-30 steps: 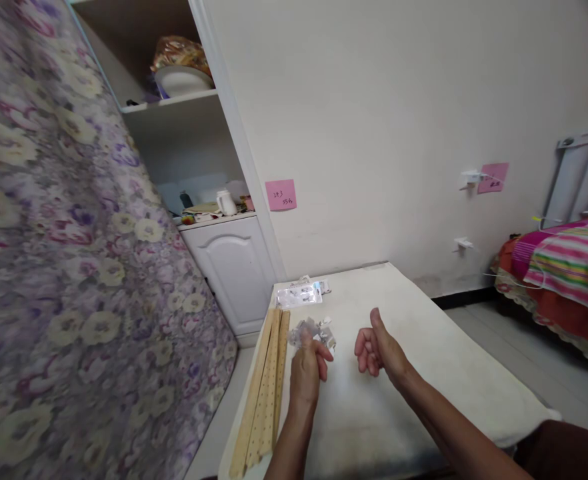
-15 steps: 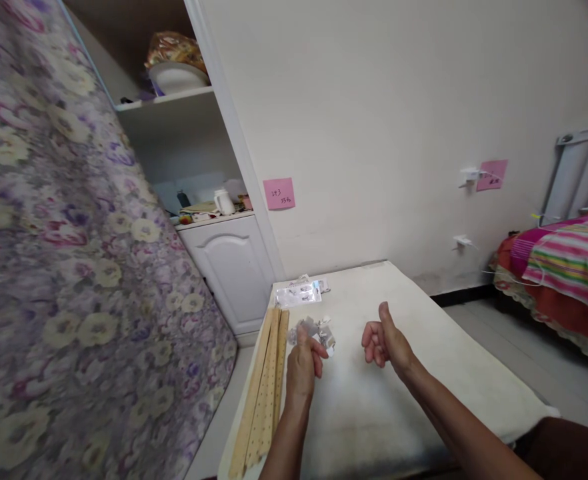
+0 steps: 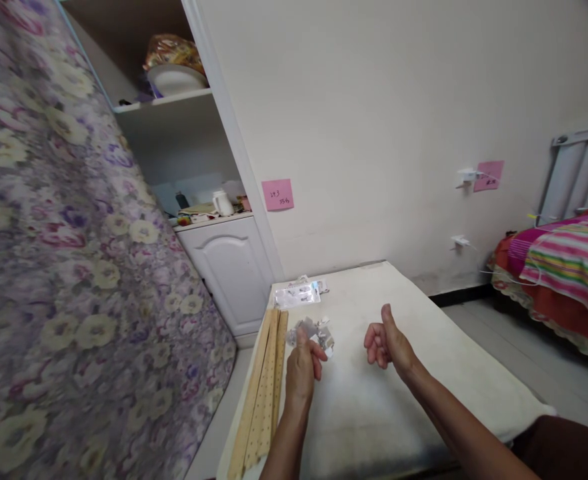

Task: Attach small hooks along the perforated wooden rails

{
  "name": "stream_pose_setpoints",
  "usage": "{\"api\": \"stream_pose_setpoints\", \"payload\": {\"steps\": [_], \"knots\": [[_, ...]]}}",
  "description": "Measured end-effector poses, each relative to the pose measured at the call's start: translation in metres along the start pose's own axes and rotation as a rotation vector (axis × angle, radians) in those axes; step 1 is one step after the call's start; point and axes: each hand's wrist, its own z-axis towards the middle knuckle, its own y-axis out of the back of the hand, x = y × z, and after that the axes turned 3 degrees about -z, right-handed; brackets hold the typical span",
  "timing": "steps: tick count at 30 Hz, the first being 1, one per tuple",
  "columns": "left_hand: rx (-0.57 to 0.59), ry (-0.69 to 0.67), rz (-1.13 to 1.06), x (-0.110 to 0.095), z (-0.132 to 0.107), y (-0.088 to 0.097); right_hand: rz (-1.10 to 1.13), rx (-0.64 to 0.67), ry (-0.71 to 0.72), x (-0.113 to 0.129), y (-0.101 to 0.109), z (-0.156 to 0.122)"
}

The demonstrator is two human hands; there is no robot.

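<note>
My left hand hovers over the left part of the table, thumb up and fingers loosely bent, with nothing visible in it. Just beyond it lies a small heap of grey and white pieces, partly hidden by the thumb; I cannot make out what they are. To its left, several long pale wooden strips with rows of small holes lie side by side along the table's left edge. My right hand is raised further right, thumb up and fingers half curled, holding nothing that I can see.
A flat clear plastic pack lies at the far left of the white-covered table. Behind stands a white cabinet with shelves. A flowered curtain hangs on the left, and a bed stands right. Pink notes stick to the wall.
The view has shifted very slightly. My right hand sits a touch further right; my left hand keeps nearly the same pose. The things on the table have not moved.
</note>
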Motion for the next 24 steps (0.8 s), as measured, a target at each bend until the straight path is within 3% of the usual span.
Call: {"api": "stream_pose_setpoints", "payload": {"steps": [5,10,13,17,20,24], "knots": [[-0.024,-0.114,0.205,0.009,-0.006,-0.006,-0.049,0.004,0.055,-0.011,-0.001,0.001],[-0.021,-0.103,0.367,0.051,-0.037,-0.006,-0.146,0.1,0.066,-0.063,-0.016,0.005],[-0.096,-0.062,0.576,0.091,-0.061,0.014,-0.181,0.172,-0.036,-0.11,-0.035,0.003],[-0.341,0.078,0.725,0.132,-0.078,0.056,-0.238,0.239,-0.099,-0.164,-0.06,-0.006],[-0.321,0.194,0.809,0.139,-0.077,0.077,-0.325,0.223,-0.064,-0.183,-0.072,-0.009],[-0.262,0.283,0.898,0.13,-0.071,0.079,-0.359,0.201,-0.052,-0.186,-0.073,-0.008]]}}
